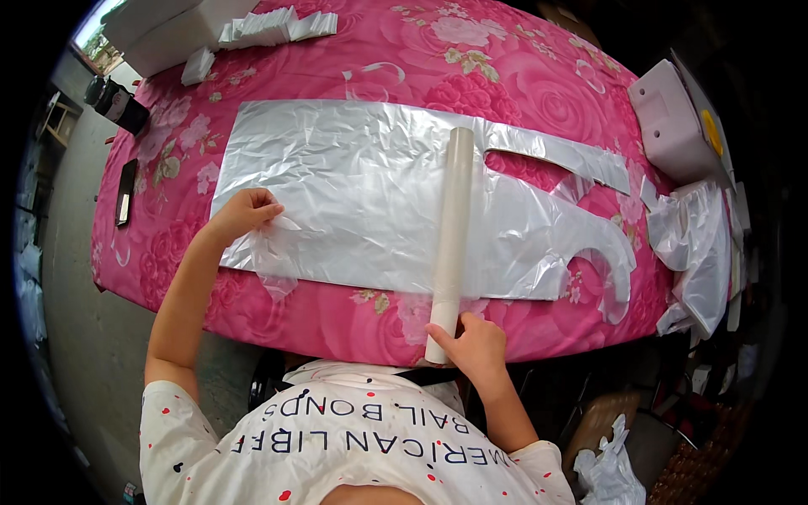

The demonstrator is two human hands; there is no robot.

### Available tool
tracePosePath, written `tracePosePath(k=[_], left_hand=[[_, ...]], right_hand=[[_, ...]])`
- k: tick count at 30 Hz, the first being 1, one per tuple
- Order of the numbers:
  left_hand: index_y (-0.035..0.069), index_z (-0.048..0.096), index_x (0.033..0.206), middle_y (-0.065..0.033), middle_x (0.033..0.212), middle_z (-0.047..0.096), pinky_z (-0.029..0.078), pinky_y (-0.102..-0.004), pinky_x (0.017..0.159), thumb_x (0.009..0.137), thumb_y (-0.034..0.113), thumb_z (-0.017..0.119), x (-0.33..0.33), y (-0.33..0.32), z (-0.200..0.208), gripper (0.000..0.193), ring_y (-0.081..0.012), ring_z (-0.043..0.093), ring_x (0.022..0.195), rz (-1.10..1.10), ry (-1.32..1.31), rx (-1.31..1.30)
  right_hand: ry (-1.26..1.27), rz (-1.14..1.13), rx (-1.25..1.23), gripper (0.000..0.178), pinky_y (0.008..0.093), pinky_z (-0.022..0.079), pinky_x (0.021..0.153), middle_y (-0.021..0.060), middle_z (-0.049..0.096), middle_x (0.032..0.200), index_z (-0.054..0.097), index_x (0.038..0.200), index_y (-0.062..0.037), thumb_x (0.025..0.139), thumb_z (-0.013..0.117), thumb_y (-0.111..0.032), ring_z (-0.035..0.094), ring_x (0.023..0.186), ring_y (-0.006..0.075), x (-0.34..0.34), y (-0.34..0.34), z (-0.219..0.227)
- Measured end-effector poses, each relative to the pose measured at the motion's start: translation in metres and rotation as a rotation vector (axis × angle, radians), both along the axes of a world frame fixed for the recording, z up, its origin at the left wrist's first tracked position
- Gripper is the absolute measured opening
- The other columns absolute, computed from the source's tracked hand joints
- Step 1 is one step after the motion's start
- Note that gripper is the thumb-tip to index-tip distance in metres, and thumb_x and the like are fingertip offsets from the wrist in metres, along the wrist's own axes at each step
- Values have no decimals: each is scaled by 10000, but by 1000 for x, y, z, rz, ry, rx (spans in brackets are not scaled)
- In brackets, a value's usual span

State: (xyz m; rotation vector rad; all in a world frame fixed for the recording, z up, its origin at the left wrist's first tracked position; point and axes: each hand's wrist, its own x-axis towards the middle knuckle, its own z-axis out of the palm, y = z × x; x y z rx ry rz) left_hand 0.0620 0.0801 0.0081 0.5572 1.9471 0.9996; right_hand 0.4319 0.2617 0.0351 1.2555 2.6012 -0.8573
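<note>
Across the table lies a silvery-white plastic sheet (362,185), shaped like a disposable apron, with curved cut-outs at its right end. A long pale tube (454,219) rests crosswise on it, its near end past the sheet's near edge. My right hand (474,343) grips that near end, thumb on top and the other fingers partly hidden. At the sheet's near left corner, my left hand (247,215) is closed in a pinch on thin clear plastic film (276,257), which hangs crumpled over the sheet's edge.
A pink flowered tablecloth (513,76) covers the table. At the far left are a white box (160,34), folded white packets (269,28), a black bottle (116,105) and a phone (126,194). To the right sit a pale pink box (673,118) and heaped clear plastic (694,244).
</note>
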Motion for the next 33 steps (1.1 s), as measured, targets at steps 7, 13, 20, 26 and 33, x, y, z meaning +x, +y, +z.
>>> tracePosePath(k=[7,13,20,26,33], left_hand=[[23,589,846,21,669,546,405,-226,539,806,140,660,-59,-42,-3,143,-64,500,582,85,183,-74],[18,574,990,-148,1042,577,425,-389,860,762,42,626,47,46,32,235,-338,527,994,-78,1072,212],[-74,399,1256,-200,1335,385,310,-402,1040,765,-13,482,173,141,-26,502,-344,349,1258,-452,876,512],[-108,300,1321,-256,1413,264,162,-442,1102,832,161,379,182,154,-44,564,-359,225,1339,-571,1023,272],[-126,298,1318,-273,1403,274,151,-439,1104,841,208,343,184,156,-39,584,-365,222,1340,-593,1068,277]], right_hand=[[28,-26,-96,486,423,486,629,207,631,691,657,784,-7,740,609,-489,626,665,352,2,2,-8],[-23,-21,-61,465,410,484,618,215,626,693,652,789,28,742,617,-434,623,660,354,2,4,-10],[-13,-19,-165,532,429,482,639,222,617,678,652,757,26,737,588,-502,615,664,374,5,9,-9],[-96,87,-269,579,389,485,617,182,625,654,661,758,28,774,572,-544,629,657,325,4,31,4],[221,-61,-398,449,272,474,560,81,626,642,636,754,34,864,579,-398,595,558,162,-81,126,-18]])
